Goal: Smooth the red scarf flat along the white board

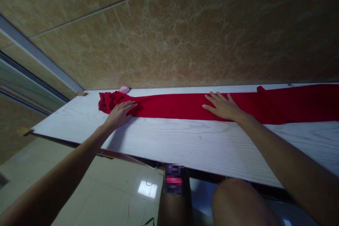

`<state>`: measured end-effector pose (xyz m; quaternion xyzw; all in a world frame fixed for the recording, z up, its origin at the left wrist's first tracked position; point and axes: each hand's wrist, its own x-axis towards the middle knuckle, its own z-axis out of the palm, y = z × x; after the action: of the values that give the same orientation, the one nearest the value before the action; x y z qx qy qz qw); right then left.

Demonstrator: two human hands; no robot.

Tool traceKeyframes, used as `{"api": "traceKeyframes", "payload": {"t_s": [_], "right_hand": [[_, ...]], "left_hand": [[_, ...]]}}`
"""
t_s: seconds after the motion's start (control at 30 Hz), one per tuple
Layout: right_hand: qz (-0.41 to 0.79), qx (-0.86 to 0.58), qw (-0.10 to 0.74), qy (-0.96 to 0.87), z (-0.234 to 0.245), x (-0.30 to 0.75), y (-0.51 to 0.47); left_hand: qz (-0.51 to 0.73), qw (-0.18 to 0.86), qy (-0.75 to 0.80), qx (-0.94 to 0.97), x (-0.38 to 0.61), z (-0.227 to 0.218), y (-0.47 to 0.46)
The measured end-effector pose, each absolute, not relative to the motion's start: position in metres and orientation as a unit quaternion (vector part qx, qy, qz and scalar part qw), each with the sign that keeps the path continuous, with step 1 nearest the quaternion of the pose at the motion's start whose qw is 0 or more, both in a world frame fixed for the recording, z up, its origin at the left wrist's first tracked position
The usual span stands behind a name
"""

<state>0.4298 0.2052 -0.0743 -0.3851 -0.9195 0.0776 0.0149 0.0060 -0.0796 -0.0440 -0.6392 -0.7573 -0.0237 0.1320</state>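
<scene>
A long strip of red cloth [172, 106] lies stretched across the white wood-grain table. Its left end is bunched into folds, and toward the right a raised crease crosses it where the cloth widens. My left hand [122, 111] rests on the cloth beside the bunched end, fingers extended and pointing right. Farther right, my right hand [221, 106] lies flat on the strip with its fingers spread. Neither hand grips the fabric. The cloth runs out of view at the right edge.
Behind the white table [185, 137] rises a brown marble-patterned wall [172, 35]. A small pink object [124, 89] sits at the back near the bunched cloth. Below the front edge are my knees [235, 197], a pixelated patch [173, 179] and the tiled floor [106, 187].
</scene>
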Motion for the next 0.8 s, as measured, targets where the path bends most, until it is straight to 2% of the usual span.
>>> {"api": "traceKeyframes", "payload": {"t_s": [0.27, 0.63, 0.8], "right_hand": [[0.083, -0.385, 0.013, -0.919, -0.073, 0.43, 0.205], [0.082, -0.389, 0.009, -0.917, -0.072, 0.43, 0.203], [0.08, -0.387, 0.012, -0.919, -0.074, 0.43, 0.206]], "left_hand": [[0.015, 0.191, -0.782, -0.593, 0.007, -0.039, -0.08], [0.069, 0.154, -0.812, -0.559, -0.036, -0.024, -0.063], [0.005, 0.202, -0.832, -0.516, -0.031, -0.016, -0.047]]}}
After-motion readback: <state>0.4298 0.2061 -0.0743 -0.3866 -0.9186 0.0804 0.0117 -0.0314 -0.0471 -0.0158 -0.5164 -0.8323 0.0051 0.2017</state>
